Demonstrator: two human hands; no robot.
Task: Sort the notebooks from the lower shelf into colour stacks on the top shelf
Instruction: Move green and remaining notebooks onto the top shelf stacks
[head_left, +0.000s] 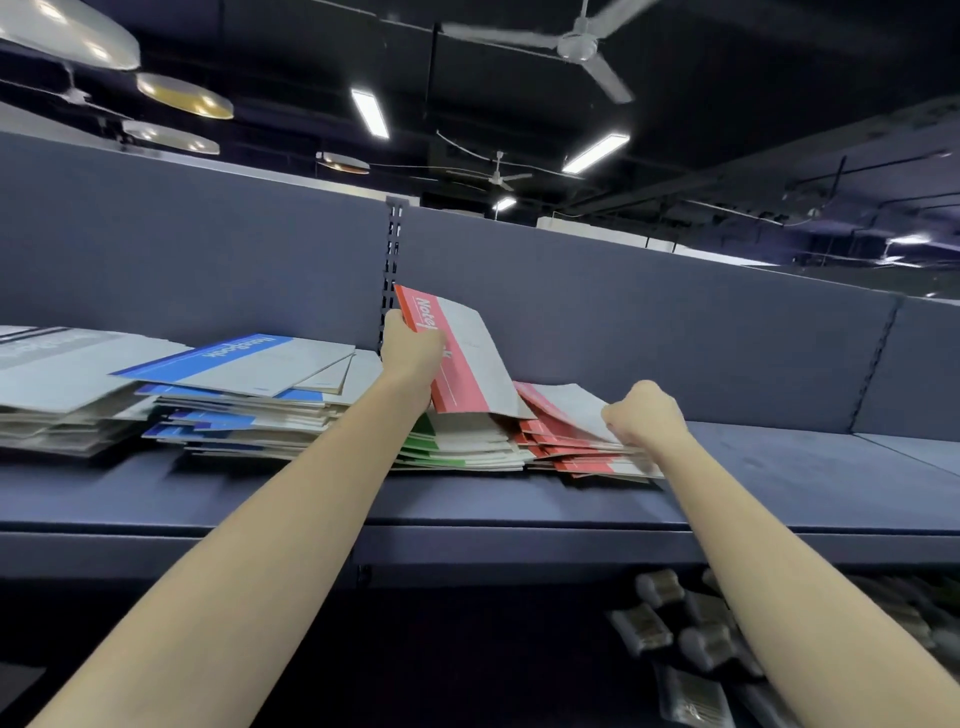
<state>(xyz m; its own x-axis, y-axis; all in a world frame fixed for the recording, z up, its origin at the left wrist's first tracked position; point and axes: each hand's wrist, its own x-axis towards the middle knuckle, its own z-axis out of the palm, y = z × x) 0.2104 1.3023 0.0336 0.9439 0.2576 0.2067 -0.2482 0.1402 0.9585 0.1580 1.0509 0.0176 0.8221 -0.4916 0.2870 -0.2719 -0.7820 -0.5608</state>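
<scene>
My left hand (410, 351) grips a red-and-grey notebook (467, 358) by its left edge and holds it tilted up above the green stack (457, 447). To the right lies the red stack (566, 441), where my right hand (644, 415) pinches the right edge of the upper notebooks, fingers curled. A blue stack (244, 400) and a grey stack (62, 389) sit further left on the top shelf (519, 499).
The shelf's back panel (623, 312) rises close behind the stacks, with a slotted upright (393, 260) at its middle. Bare shelf surface lies to the right of the red stack. Below the shelf, dark wrapped packets (691, 639) lie at lower right.
</scene>
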